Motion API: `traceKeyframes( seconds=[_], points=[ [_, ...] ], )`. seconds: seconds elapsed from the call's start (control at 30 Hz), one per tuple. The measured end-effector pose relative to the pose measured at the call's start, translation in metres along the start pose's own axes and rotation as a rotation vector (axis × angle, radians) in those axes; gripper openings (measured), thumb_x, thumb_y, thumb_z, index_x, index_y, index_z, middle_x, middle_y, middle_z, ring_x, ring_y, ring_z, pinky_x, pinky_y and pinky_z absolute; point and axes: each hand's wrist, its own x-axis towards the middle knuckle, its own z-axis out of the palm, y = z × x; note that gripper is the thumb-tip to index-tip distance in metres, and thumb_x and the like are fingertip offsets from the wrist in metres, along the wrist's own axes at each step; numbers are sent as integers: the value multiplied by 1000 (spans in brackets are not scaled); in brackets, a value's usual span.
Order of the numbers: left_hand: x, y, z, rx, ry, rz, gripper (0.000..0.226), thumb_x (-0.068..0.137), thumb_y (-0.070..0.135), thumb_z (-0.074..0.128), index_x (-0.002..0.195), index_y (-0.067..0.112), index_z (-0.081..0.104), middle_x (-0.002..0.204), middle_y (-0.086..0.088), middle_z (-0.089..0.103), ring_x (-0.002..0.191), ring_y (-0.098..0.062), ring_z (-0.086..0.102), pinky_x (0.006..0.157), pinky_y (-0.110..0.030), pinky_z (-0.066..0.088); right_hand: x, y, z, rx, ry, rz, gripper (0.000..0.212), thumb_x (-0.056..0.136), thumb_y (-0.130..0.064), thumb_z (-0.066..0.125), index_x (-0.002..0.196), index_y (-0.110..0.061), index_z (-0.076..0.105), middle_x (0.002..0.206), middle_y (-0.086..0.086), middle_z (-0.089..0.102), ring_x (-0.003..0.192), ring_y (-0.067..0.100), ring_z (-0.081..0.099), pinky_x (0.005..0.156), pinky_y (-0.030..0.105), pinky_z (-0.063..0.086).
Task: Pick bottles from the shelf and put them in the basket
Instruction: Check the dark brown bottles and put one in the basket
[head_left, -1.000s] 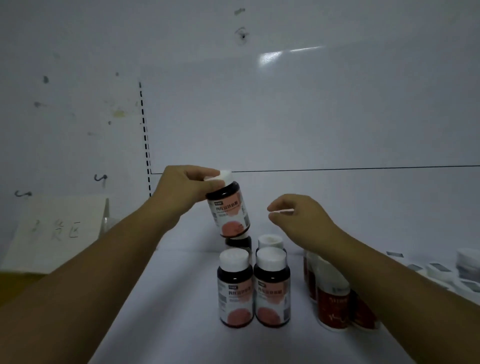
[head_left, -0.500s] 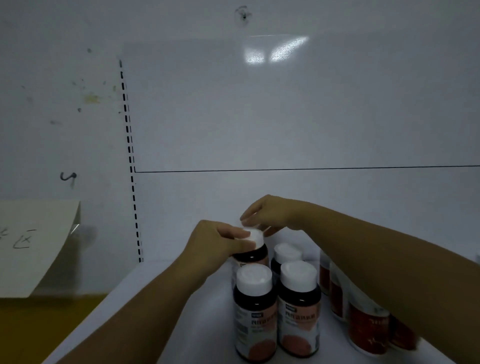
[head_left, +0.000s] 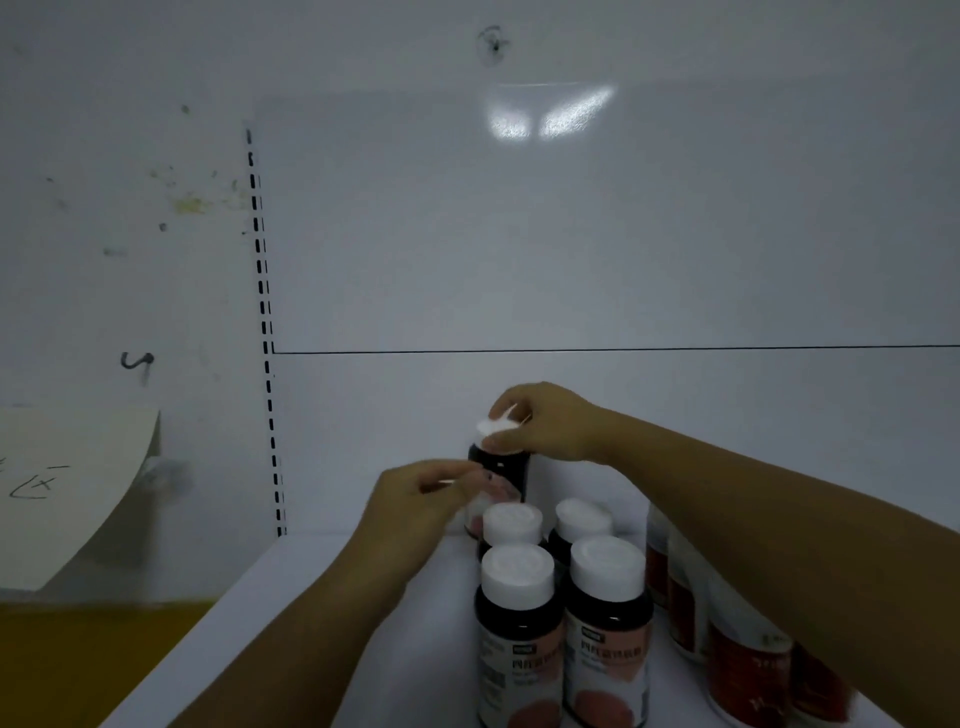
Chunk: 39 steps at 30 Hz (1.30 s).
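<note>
A dark bottle with a white cap and a pink label is upright at the back of the white shelf. My right hand grips its cap from above. Lower and to the left, my left hand is blurred, its relaxed fingers reaching to the bottle's side without closing round it. In front stand several matching bottles in a tight block, the nearest two being the front left bottle and the front right bottle. No basket is in view.
Red-labelled white bottles stand under my right forearm at the right. A slotted upright marks the shelf's left end. A curled paper sign hangs at the left above a yellow surface.
My left hand brought the bottle down behind the others and let go of its cap. My right hand reached in and took the cap. The view has tilted upward and moved closer.
</note>
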Motion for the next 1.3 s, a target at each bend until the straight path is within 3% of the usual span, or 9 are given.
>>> traceKeyframes(
  seconds=[0.23,0.33,0.53,0.7,0.8,0.9,1.0,1.13,1.3],
  points=[
    [-8,52,7,-27,116,32,47,77,34,69,122,27,55,121,5,55,111,-16,53,95,-34,44,-37,-38,-56,336,437,-126,34,75,-50,69,91,-21,71,87,-2,70,83,17,66,70,30,53],
    [-25,72,28,-181,38,5,61,72,42,70,127,27,49,126,0,57,115,-19,55,100,-42,45,-60,-52,-79,413,423,-146,36,77,-52,66,83,-17,71,83,0,71,81,18,68,71,33,55],
    [-73,79,99,-525,-107,12,51,66,33,68,115,20,58,104,-6,72,89,-19,71,71,-31,59,-135,-36,-126,279,249,-144,43,76,-60,53,84,-19,65,83,-4,68,79,12,66,63,24,53],
    [-104,65,173,-765,-344,-87,75,56,45,81,119,13,57,110,-11,70,100,-27,68,77,-38,57,-213,6,-176,220,61,-93,25,78,-31,65,100,-20,66,95,-2,72,85,9,67,67,21,53],
    [-130,59,239,-909,-557,-206,90,36,44,91,115,13,59,112,-13,69,100,-30,68,69,-35,57,-274,39,-198,202,113,-8,27,70,-37,72,95,-26,69,86,-8,73,81,8,68,65,20,52],
    [-159,58,303,-1043,-754,-313,78,34,36,93,106,18,69,114,-12,69,101,-28,68,71,-38,57,-339,72,-216,195,193,83,50,54,-63,75,92,-30,73,88,-7,73,84,11,68,69,24,53],
    [-194,50,365,-1149,-955,-477,67,35,31,93,98,18,74,115,-12,68,103,-30,67,73,-41,57,-411,98,-229,248,292,223,54,53,-65,74,92,-28,74,88,-6,73,85,13,68,72,28,55],
    [-254,30,448,-1208,-1198,-787,69,31,30,94,94,11,76,111,-13,70,96,-29,69,69,-40,59,-517,134,-228,246,461,502,37,65,-40,79,95,-20,70,93,4,71,87,19,66,79,37,53],
    [-330,-5,543,-967,-1309,-1081,57,37,33,91,86,9,77,106,-15,72,83,-28,72,67,-40,60,-652,182,-209,292,598,889,15,78,-11,70,91,-15,65,82,-3,68,73,7,65,61,19,52]
  ],
)
